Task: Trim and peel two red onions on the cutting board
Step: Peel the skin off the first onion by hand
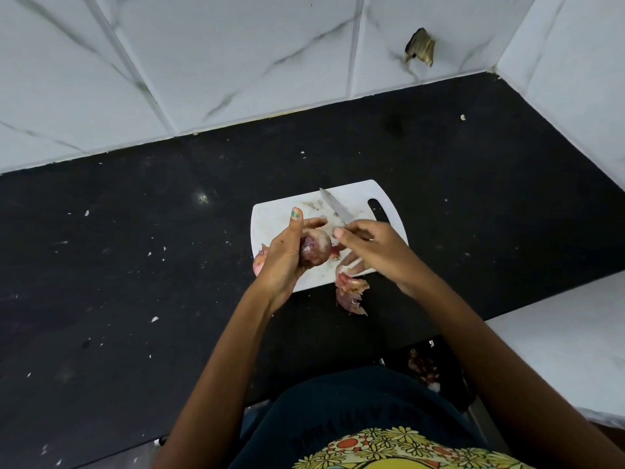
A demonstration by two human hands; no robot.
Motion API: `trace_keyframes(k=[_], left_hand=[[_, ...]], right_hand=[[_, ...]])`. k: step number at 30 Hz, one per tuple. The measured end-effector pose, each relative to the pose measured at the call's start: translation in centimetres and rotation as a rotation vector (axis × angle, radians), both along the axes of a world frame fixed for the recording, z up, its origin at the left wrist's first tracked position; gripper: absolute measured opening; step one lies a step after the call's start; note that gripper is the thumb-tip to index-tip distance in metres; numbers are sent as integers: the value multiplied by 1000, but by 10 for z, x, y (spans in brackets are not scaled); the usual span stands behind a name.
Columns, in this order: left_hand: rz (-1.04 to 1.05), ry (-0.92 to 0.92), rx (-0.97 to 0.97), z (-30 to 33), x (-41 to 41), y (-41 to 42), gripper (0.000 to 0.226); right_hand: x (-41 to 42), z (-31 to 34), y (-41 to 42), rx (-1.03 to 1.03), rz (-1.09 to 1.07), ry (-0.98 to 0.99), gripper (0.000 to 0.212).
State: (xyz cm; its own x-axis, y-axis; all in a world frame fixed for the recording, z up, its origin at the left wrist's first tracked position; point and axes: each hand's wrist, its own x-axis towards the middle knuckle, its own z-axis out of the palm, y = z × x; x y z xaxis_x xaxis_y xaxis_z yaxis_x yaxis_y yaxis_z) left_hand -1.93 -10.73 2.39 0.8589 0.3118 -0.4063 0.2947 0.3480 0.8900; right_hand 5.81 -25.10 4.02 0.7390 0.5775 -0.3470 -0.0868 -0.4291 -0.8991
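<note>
Red onion (315, 251) purplish, partly skinned, cupped in left hand (284, 255) grip, right hand (367, 247) grip pinching knife (333, 206)

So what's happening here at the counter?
A person is peeling a red onion, held in the left hand above a white cutting board. The right hand holds a knife, blade pointing away. Loose skins lie at the board's near edge. Another onion peeks out behind the left hand.

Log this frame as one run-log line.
left hand: grips red onion above cutting board | right hand: holds knife, blade pointing away | peels at board's near edge
</note>
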Motion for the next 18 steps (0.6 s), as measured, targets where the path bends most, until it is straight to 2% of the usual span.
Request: trace_keyframes(k=[1, 3, 5, 8, 11, 13, 15, 18], left_hand=[[-16, -14, 14, 0, 0, -1, 61], [-7, -37, 7, -2, 0, -2, 69], [57, -46, 25, -3, 0, -3, 80], [147, -38, 64, -3, 1, -4, 97], [222, -40, -18, -1, 0, -10, 89], [200, -54, -115, -1, -1, -13, 87], [164, -37, -177, -1, -4, -13, 76], [147, -19, -199, -2, -7, -9, 62]], right_hand=[[1, 6, 2, 63, 29, 105, 28], [0, 12, 5, 102, 101, 172, 39], [-3, 11, 8, 128, 106, 175, 46], [-10, 6, 11, 173, 30, 137, 42], [-15, 0, 14, 201, -61, 32, 37], [-18, 1, 16, 270, -139, 44, 40], [-21, 2, 17, 306, -196, 47, 44], [-21, 2, 14, 251, -190, 27, 52]])
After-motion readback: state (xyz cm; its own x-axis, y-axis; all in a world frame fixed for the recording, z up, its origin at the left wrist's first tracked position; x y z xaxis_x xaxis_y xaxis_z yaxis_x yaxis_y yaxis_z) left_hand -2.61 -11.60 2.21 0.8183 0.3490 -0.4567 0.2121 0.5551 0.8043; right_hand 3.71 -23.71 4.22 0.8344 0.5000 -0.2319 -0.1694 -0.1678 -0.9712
